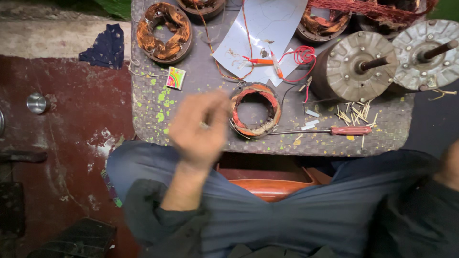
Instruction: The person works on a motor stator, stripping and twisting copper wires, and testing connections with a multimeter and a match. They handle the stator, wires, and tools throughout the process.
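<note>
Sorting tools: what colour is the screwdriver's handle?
Red; the screwdriver shows best in the head view.

Dim, warm overhead light; floor edges fall into shadow.
Left hand (200, 129) motion-blurred; grey woven mat (191, 81) sharp; small glare on steel cup (36, 102).

- Just right of the left hand (201, 126), the stator ring (256, 110) shows copper-orange windings with red wire inside a dark rim.
- Under the hand, the woven mat (191, 86) is grey, flecked with yellow-green paint spots.
- Farther right, the screwdriver (330, 130) has a red handle.
- Up and left of the hand, a small card (175, 78) carries rainbow stripes.
- Far left, the floor (71, 124) is dark red with white scuffs.
- Below the hand, the trousers (287, 210) are blue-grey.
</note>
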